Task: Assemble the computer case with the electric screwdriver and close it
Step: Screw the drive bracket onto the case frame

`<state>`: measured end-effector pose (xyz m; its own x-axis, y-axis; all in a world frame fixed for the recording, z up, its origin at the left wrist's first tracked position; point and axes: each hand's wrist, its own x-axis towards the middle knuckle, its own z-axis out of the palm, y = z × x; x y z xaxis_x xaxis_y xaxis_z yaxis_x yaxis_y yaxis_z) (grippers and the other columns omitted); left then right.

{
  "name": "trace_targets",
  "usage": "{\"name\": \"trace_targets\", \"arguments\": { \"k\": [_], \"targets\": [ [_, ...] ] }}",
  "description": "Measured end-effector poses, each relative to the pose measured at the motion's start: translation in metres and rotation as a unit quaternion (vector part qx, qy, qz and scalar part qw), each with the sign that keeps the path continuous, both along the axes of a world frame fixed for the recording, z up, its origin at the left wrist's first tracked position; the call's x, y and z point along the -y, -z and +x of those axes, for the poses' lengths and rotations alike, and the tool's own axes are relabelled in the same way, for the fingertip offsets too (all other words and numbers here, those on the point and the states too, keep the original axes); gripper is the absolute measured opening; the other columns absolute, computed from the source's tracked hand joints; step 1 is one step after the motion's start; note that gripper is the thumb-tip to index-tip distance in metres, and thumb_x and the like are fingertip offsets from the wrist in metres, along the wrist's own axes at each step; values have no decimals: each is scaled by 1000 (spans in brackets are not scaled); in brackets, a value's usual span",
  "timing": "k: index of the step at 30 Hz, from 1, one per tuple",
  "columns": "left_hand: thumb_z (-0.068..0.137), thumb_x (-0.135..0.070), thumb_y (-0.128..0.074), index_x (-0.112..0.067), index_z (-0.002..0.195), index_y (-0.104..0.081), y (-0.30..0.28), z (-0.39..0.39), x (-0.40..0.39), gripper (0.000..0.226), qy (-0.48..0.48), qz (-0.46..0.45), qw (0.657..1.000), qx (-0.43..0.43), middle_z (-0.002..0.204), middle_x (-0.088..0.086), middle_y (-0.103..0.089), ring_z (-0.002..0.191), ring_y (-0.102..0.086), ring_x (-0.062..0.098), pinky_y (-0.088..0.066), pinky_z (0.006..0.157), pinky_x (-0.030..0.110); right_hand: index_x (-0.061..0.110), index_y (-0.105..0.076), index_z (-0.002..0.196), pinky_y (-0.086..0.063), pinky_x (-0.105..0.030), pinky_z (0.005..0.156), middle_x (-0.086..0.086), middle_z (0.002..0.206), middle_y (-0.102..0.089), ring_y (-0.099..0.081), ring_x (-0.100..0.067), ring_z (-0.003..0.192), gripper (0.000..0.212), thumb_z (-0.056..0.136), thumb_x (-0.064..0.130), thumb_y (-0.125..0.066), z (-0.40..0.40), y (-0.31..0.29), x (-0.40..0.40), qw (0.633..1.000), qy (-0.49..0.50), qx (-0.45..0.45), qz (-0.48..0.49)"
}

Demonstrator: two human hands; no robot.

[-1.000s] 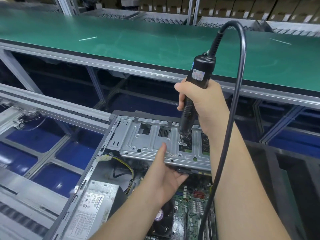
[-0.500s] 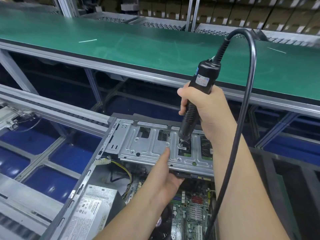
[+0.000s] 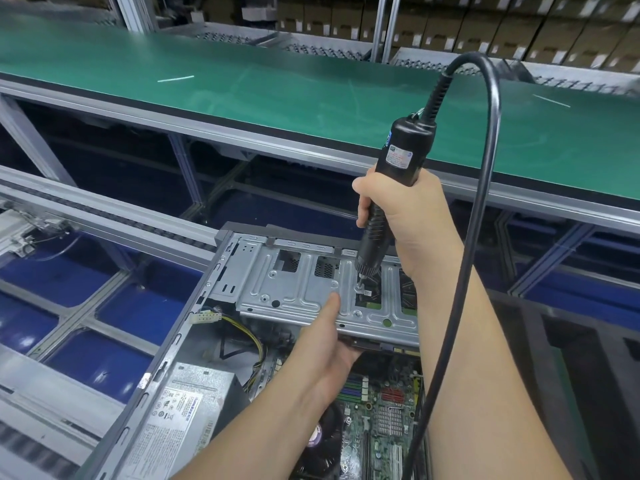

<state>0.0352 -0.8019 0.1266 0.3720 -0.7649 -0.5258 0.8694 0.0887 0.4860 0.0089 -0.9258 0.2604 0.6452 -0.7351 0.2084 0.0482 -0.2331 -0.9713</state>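
An open grey computer case [image 3: 166, 358] lies below me, with a silver drive bracket [image 3: 294, 289] across its far end. My left hand [image 3: 325, 344] holds the bracket's near edge, thumb lying on top and fingers underneath. My right hand [image 3: 401, 216] grips a black electric screwdriver [image 3: 398, 174] held upright. Its bit stands on a small tab [image 3: 362, 288] of the bracket. Under the bracket I see the green motherboard [image 3: 381, 420] and the boxed power supply [image 3: 183, 414].
The screwdriver's thick black cable [image 3: 488, 188] arcs up and drops past my right forearm. A long green-topped bench [image 3: 242, 88] runs behind the case. Grey conveyor rails [image 3: 104, 216] and blue bins [image 3: 59, 271] lie to the left, and a dark frame [image 3: 571, 358] to the right.
The hands, screwdriver and bracket keep their places relative to each other. The view has shifted a little; the bit stays on the same tab.
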Motion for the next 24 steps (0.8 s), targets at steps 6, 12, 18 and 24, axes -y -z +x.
{"name": "trace_targets", "arguments": {
  "k": [6,12,18,24],
  "targets": [
    [108,-37,-46,-10,125,-64,-1,-1,-1,36,-3,-2,1000,5,114,16,-75,102,-75,27,-63,69,36,29,-64,54,-61,-47,75,-3,58,-61,-60,-21,58,23,77,26,-66,3,2,1,1000,1,-7,13],
    [108,-36,-47,-10,126,-63,-2,-2,-2,35,-7,3,1000,4,115,16,-75,104,-74,27,-63,70,36,28,-63,56,-60,-46,75,-3,58,-60,-59,-21,59,26,80,22,-66,4,6,1,1000,-7,-5,14],
    [109,-37,-45,-12,126,-62,-5,-2,-4,35,2,9,1000,13,116,15,-75,106,-73,27,-63,74,37,13,-67,78,-62,-40,71,-7,66,-64,-61,-21,62,9,78,21,-69,3,7,3,999,-45,-23,5],
    [109,-37,-46,-13,126,-62,-6,-2,-3,34,4,12,1000,13,115,14,-75,105,-74,26,-61,68,36,25,-66,63,-60,-48,76,-7,63,-63,-60,-23,61,16,78,22,-70,3,8,4,999,-46,-4,3]
  ]
}}
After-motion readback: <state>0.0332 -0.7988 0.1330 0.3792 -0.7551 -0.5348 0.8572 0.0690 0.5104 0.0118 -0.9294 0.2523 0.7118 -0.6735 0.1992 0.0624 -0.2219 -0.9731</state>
